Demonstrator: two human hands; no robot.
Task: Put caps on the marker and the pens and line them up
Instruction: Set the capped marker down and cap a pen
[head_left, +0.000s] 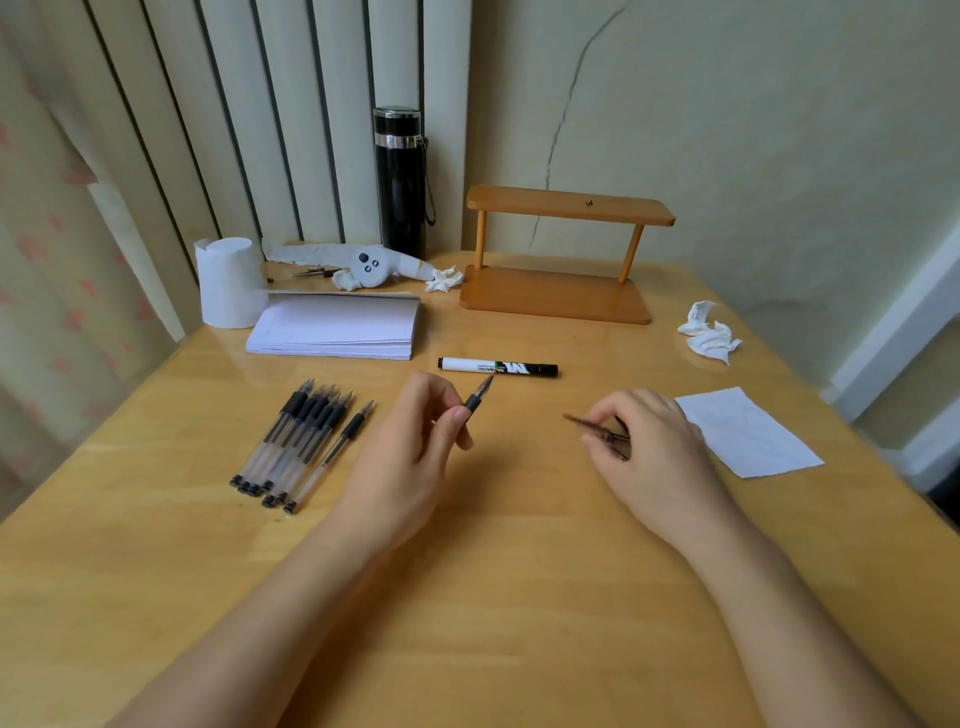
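Observation:
My left hand (415, 441) grips a pen (478, 397) near its black grip, with the bare tip pointing up and away. My right hand (649, 447) pinches a clear pen cap (587, 423) that points left toward the pen; a gap separates cap and tip. A white and black marker (496, 366) lies capped and crosswise just beyond my hands. Several clear pens with black grips (304, 436) lie side by side at the left, slanted, tips away from me.
On the wooden table (493, 597) lie a stack of white paper (337, 332), a paper roll (226, 283), a wooden two-tier rack (558, 296), a black flask (401, 182), crumpled tissues (709, 332) and a loose white sheet (745, 431) by my right hand.

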